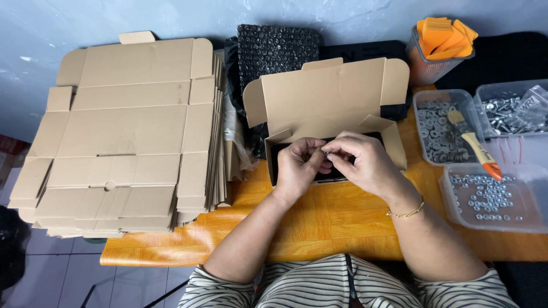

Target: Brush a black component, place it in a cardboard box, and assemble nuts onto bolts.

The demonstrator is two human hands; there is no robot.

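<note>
My left hand (pixel 301 165) and my right hand (pixel 363 162) meet over an open brown cardboard box (pixel 328 94) with a dark lining, lid flaps raised. Between the fingertips of both hands sits a small metal piece (pixel 326 153), too small to identify. The hands hover just above the box's front edge, fingers curled. A thin gold bracelet (pixel 406 213) circles my right wrist.
A tall stack of flat, unfolded cardboard boxes (pixel 123 137) fills the left of the orange wooden table (pixel 319 219). Clear plastic tubs of washers (pixel 439 128), bolts (pixel 508 111) and nuts (pixel 491 197) stand at right, a paintbrush (pixel 474 142) across them. Black bubble wrap (pixel 277 48) and an orange-filled basket (pixel 439 48) lie behind.
</note>
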